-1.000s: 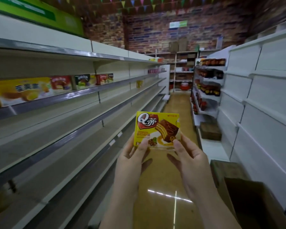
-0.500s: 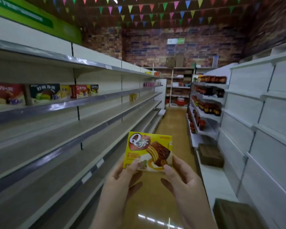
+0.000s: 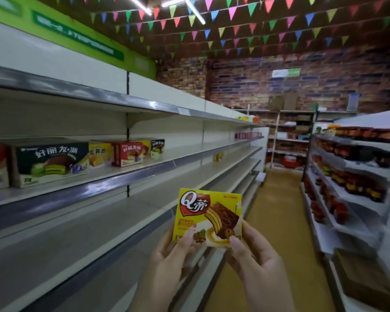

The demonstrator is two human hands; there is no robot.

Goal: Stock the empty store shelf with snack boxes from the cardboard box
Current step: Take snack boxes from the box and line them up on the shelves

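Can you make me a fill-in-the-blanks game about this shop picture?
1. The yellow snack box is held by ____ hands.
2. The wall at the far end of the aisle is made of ____.
3. Colourful triangle ____ hang from the ceiling.
4. The dark green box stands on the shelf on the person's ____ side.

Missing words: two; brick; flags; left

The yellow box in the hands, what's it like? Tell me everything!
The yellow snack box looks like thin printed cardboard, with a red-and-white "Q" logo and a picture of layered chocolate cake. It is held upright, front toward the camera, over the aisle. The left hand and right hand pinch its bottom corners.
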